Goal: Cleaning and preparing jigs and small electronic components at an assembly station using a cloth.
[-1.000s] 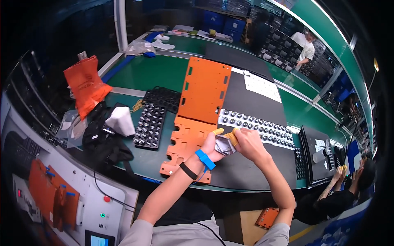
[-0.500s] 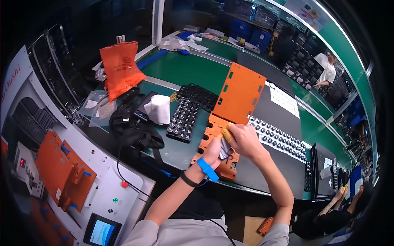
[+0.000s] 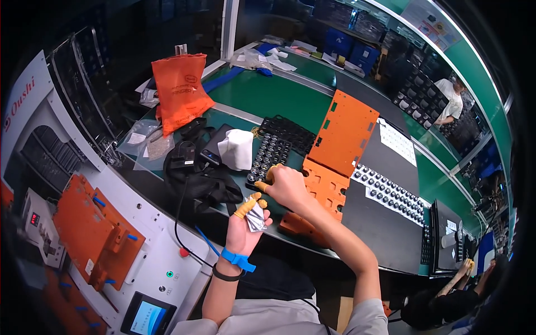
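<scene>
My left hand (image 3: 244, 224), palm up with yellow finger cots, is closed on several silvery flat pieces (image 3: 256, 217). A blue wrist strap (image 3: 237, 259) and a black band circle that wrist. Yellow cots also cover the thumb and forefinger of my right hand (image 3: 287, 187). Those fingers are bent together at the near end of a black tray (image 3: 269, 153) holding rows of round, shiny, dark-and-silver parts; what they grip is hidden. To the right stands an orange fixture (image 3: 326, 184) with cut-outs, its orange plate (image 3: 344, 131) lying beyond it. My right forearm covers part of the fixture.
White strips (image 3: 388, 192) of round parts lie on the black mat. Left of the tray are a white cloth-like bundle (image 3: 237, 149), black straps (image 3: 204, 187) and an orange bag (image 3: 181, 92). A white machine (image 3: 148, 240) stands at left. Other people are at right.
Both hands have left the orange fixture and moved left. My right hand has reached the black tray; my left turned palm up, keeping the silvery pieces. The whole view shifted slightly.
</scene>
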`<state>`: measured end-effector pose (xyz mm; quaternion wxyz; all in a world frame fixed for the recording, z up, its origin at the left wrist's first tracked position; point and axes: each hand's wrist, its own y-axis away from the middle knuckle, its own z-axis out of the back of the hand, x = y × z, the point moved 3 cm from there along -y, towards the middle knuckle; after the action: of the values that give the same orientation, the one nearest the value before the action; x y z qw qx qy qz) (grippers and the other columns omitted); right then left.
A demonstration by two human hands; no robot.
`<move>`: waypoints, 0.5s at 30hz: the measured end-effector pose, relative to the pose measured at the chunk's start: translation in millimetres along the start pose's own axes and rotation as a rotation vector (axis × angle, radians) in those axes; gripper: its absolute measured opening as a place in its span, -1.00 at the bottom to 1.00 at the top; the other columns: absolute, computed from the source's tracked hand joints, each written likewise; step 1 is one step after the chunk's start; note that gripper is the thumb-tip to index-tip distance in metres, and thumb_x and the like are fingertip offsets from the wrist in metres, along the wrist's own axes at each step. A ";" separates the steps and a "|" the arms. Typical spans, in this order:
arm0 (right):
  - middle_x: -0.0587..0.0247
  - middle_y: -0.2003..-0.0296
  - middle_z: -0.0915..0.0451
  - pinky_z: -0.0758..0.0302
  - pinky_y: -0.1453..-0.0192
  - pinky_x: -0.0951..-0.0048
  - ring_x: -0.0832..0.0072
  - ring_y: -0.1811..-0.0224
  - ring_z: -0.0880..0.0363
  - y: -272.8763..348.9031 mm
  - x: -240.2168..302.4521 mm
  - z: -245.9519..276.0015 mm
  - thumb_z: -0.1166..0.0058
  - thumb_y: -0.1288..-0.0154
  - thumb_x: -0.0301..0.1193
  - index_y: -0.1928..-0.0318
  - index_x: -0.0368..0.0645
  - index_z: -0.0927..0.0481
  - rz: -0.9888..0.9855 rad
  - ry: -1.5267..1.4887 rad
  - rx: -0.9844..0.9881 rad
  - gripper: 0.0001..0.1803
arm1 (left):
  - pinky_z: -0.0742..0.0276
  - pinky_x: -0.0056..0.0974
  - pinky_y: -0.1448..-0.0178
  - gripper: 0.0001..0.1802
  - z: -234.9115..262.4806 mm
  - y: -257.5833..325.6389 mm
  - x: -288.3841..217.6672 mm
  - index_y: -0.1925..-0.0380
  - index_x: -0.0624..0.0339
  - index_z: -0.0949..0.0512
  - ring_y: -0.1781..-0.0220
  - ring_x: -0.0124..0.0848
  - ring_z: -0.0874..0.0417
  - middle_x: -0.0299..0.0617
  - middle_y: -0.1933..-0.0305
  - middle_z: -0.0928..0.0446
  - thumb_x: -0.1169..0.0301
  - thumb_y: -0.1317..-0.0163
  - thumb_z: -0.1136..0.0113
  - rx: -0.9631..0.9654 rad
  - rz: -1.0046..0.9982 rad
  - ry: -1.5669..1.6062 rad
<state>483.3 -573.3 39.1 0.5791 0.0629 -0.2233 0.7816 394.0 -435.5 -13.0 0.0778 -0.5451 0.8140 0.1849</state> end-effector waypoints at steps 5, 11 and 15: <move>-0.05 0.40 -0.67 -0.62 0.26 0.08 0.04 0.34 -0.72 -3.3 0.9 -14.8 -0.41 -0.06 -0.21 0.47 -0.27 -0.68 0.003 0.057 -0.024 -0.66 | -0.43 -0.34 0.19 -0.59 8.3 -0.4 3.8 -0.21 0.18 -0.50 0.26 -0.43 -0.52 -0.18 0.08 -0.60 0.16 -0.58 0.04 0.088 0.061 -0.046; -0.01 0.40 -0.69 -0.62 0.29 0.12 0.04 0.37 -0.71 -9.2 -2.6 -24.5 -0.41 -0.03 -0.15 0.42 -0.26 -0.70 -0.043 0.108 0.003 -0.63 | -0.30 -0.38 0.27 -0.45 4.8 -2.3 12.8 -0.26 0.26 -0.45 0.38 -0.53 -0.31 -0.21 -0.01 -0.55 0.02 -0.57 0.03 0.190 0.069 -0.021; -0.01 0.45 -0.70 -0.63 0.27 0.14 0.04 0.37 -0.72 -6.6 -2.7 -18.9 -0.38 -0.04 -0.16 0.41 -0.26 -0.71 -0.086 0.099 0.000 -0.64 | -0.28 -0.38 0.26 -0.44 7.1 -1.0 16.5 -0.28 0.26 -0.43 0.39 -0.53 -0.29 -0.26 0.03 -0.52 0.02 -0.56 0.02 0.222 0.030 -0.019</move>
<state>493.4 -566.2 23.1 0.6223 0.0337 -0.1914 0.7582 387.9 -447.3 -25.2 0.1427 -0.5191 0.8368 0.0997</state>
